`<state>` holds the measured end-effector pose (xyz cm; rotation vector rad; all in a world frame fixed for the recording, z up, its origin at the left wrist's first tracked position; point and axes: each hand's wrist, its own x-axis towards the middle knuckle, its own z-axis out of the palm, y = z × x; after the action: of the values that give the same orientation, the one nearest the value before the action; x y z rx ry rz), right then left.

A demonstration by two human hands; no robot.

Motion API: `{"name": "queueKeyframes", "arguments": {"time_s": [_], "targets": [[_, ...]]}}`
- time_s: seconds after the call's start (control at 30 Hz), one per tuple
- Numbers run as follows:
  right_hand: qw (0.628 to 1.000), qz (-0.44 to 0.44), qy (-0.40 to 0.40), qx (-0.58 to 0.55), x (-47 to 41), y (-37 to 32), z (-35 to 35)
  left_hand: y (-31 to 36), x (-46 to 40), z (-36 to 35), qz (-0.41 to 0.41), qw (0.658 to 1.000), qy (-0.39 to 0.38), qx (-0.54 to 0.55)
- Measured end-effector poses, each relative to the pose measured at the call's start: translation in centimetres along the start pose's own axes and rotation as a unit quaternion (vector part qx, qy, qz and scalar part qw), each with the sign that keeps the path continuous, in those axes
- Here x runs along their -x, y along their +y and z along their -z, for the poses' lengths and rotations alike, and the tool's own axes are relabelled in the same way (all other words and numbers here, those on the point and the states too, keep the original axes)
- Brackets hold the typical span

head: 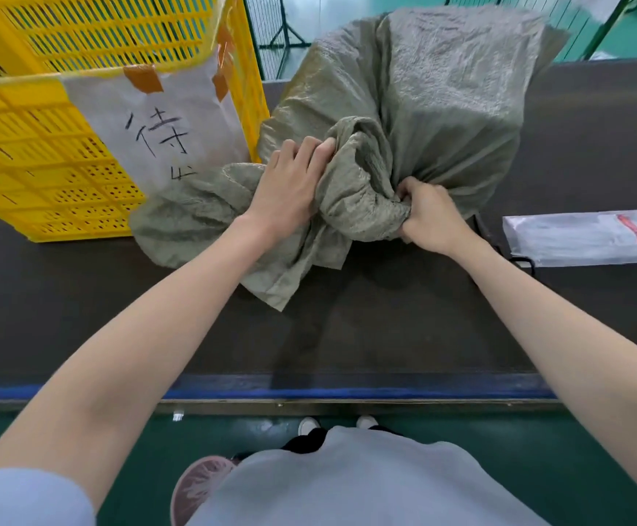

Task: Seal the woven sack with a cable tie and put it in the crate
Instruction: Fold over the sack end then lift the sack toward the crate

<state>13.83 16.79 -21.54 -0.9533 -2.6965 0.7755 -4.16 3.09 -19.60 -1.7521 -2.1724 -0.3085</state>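
A grey-green woven sack [442, 89] stands filled on the dark table, its loose mouth bunched toward me. My left hand [286, 184] grips the gathered cloth from the left, fingertips curled into a fold. My right hand [430, 218] clutches the twisted neck of the sack at the right. The spare mouth fabric spreads flat to the left and front. A yellow slatted crate [43, 127] stands at the left with a white paper label taped to it. A clear packet of white cable ties [590, 239] lies on the table to the right.
The dark table [347, 336] has a blue front edge near me. A black cord lies beside the packet of ties. Green mesh fencing and a green floor lie beyond the table. My shoes show below the table edge.
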Motion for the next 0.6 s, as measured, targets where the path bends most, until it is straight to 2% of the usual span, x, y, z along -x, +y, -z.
{"name": "queueKeyframes", "arguments": {"time_s": [0.13,0.27,0.37,0.5,0.6], "targets": [[0.997,0.003,0.026,0.075,0.7,-0.7,0.2,0.3,0.4,1.1,0.029,0.997,-0.021,0.063],[0.994,0.002,0.073,0.076,1.5,-0.5,-0.2,1.3,0.9,2.4,0.083,0.987,-0.006,0.139],[0.993,0.021,0.093,0.065,2.1,-0.1,0.3,2.4,1.1,3.1,0.1,0.985,0.011,0.137],[0.989,0.08,0.098,0.077,2.8,0.2,1.4,3.0,1.7,3.4,0.077,0.988,0.064,0.118],[0.987,0.109,0.096,0.063,4.1,0.4,1.1,2.9,3.4,2.9,0.029,0.988,0.119,0.096]]}}
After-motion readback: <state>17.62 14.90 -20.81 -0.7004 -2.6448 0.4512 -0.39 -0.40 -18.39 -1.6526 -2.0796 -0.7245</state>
